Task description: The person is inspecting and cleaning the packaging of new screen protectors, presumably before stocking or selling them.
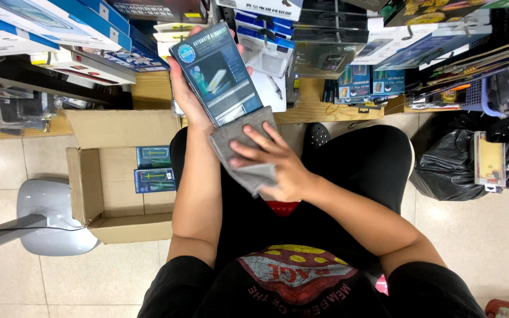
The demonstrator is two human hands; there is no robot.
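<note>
Left hand [185, 94] gripping flat dark rectangular retail package [216, 73], fingers wrapped behind. Right hand [278, 168] pressing folded grey cloth [240, 147] against package's lower edge, fingers spread atop.

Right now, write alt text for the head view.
A seated person's left hand holds up a dark flat package while the right hand presses a grey cloth against its lower edge. An open cardboard box sits beside them.

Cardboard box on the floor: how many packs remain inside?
2 flat blue packs: upper pack and lower pack, stacked against the cardboard box far wall. Others may be hidden under flaps.
</note>
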